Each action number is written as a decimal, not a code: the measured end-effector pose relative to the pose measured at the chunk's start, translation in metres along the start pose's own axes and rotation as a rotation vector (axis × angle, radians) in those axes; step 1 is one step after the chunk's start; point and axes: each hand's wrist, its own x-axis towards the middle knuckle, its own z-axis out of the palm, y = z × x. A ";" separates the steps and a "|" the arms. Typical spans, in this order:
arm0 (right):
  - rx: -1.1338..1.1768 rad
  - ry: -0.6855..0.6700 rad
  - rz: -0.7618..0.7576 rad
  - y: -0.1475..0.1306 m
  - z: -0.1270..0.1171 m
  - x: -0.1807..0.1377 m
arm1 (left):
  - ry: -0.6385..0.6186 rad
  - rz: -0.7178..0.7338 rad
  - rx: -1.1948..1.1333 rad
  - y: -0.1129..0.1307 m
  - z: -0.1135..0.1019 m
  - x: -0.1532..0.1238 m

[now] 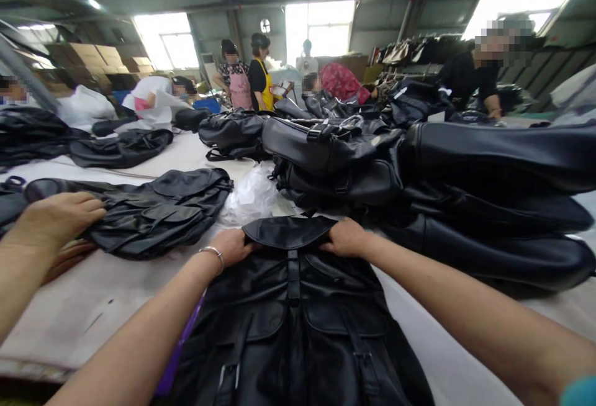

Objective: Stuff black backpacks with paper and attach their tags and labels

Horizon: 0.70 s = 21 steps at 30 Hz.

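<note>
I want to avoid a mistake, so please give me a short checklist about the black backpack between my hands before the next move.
1. Left hand on flap: ok, at its left corner.
2. Right hand on flap: ok, at its right corner.
3. Other person's hand away from your backpack: ok, it is at another bag on the left.
4. Both pocket flaps lying down: ok.
5. Inside of backpack: cannot tell, hidden.
6. Free space by right hand: not ok, the bag pile looks close.
</note>
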 end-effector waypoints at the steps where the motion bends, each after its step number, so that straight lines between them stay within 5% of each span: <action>1: 0.011 -0.028 -0.006 0.010 -0.005 0.000 | 0.007 -0.011 0.002 -0.009 -0.001 -0.004; 7: 0.086 -0.077 0.007 0.040 -0.012 -0.002 | 0.092 -0.146 0.009 -0.031 0.012 -0.016; 14: 0.001 0.093 0.112 0.019 0.017 -0.018 | 0.206 -0.187 0.080 0.005 0.003 -0.032; 21: 0.169 0.209 0.032 -0.025 0.012 -0.029 | -0.065 -0.011 -0.079 0.054 0.002 -0.051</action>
